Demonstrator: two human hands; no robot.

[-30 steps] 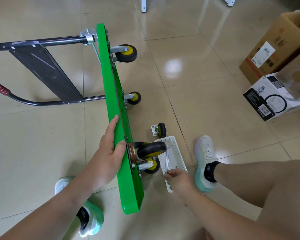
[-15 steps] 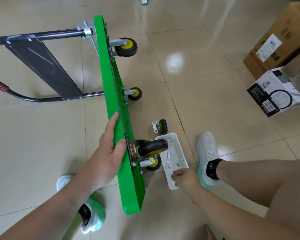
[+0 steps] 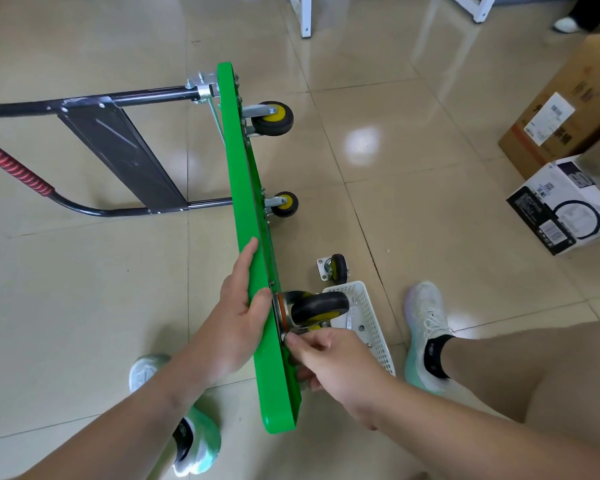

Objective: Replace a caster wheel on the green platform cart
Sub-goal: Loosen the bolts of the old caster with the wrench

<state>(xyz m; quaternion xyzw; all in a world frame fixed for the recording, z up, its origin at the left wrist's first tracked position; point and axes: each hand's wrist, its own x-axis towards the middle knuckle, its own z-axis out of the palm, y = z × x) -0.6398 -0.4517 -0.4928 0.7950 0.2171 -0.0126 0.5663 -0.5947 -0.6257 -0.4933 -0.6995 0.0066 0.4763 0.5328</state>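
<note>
Nearest, at the cart's close corner: right hand (image 3: 329,358) fingers (image 3: 300,342) pinch a small fastener (image 3: 284,337) at the mounting plate of the caster wheel (image 3: 319,306); bolt or nut, can't tell. Left hand (image 3: 239,306) grips the deck edge of the green platform cart (image 3: 243,174), which stands on its side on the floor. Looks like the fastening step: thread by hand first, wrench after. Beyond: white basket (image 3: 373,320), loose caster (image 3: 335,270).

Nothing can be read for certain: the white label (image 3: 551,117) and reddish characters on the brown cardboard box (image 3: 582,81), upper right, are blurred, and the barcode stickers (image 3: 548,233) on the black-and-white box (image 3: 534,188) below it are too small
</note>
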